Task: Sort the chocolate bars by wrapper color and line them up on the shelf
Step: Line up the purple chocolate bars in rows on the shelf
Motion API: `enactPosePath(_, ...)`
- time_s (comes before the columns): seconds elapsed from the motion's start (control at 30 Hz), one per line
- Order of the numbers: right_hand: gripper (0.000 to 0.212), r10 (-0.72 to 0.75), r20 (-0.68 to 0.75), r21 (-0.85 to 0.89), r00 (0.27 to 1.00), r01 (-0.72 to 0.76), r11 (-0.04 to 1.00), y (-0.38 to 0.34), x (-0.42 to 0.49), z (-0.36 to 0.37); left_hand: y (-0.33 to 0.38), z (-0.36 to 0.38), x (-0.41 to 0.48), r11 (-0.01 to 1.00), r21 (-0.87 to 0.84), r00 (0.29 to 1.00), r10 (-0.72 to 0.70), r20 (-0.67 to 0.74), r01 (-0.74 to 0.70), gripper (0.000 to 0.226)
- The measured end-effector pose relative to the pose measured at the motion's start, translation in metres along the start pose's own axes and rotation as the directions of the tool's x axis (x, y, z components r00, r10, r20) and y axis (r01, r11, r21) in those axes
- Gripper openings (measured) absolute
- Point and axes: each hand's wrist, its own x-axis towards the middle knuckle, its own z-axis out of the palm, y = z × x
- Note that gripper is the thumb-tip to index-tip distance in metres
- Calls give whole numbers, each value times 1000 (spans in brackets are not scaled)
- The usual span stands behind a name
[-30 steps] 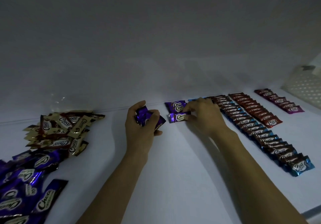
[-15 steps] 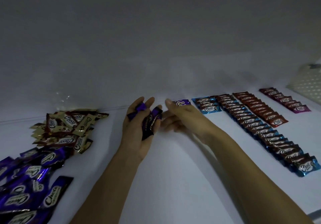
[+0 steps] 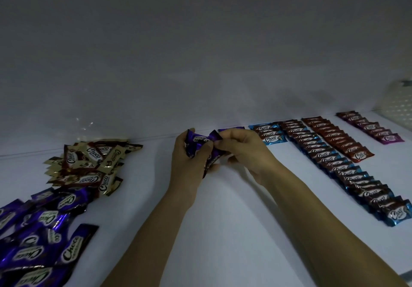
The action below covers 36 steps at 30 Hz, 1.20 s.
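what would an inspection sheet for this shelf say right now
surface: white shelf, dimly lit
job's things: loose gold pile and loose purple pile at left, unsorted; one laid purple bar at the back; short blue row, long blue row, red row and magenta row lined up at right
clutter: clear plastic scrap behind the gold pile
grippers: left hand grips the held purple bars; right hand pinches one of them
cables: nothing seen
surroundings: white back wall; perforated white basket at far right
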Motion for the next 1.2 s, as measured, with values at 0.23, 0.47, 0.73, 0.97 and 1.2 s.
enactPosePath(0.23, 11, 32, -110, 84, 993, -22, 996, -1, 2, -4, 0, 2, -2, 992, 126, 1000, 24, -6, -23, 24)
enactPosePath(0.47, 7, 21, -155, 108, 988, -5, 994, 1, 5, -6, 1, 4, -4, 993, 116, 999, 31, -19, -28, 11)
enactPosePath(0.73, 5, -46, -148, 151, 988, 69, 986, 3, 12, -18, 0, 4, -4, 997, 73, 997, 42, -64, -37, 9)
enactPosePath(0.97, 19, -299, 56, -789, 953, 226, 571, 17, 20, -58, 1, 6, -7, 996, 65, 996, 65, -58, -61, 13)
enactPosePath(1.2, 6, -163, 66, -773, 984, 154, 615, 15, 17, -66, 2, 7, -7, 998, 43, 995, 56, -88, -53, 29)
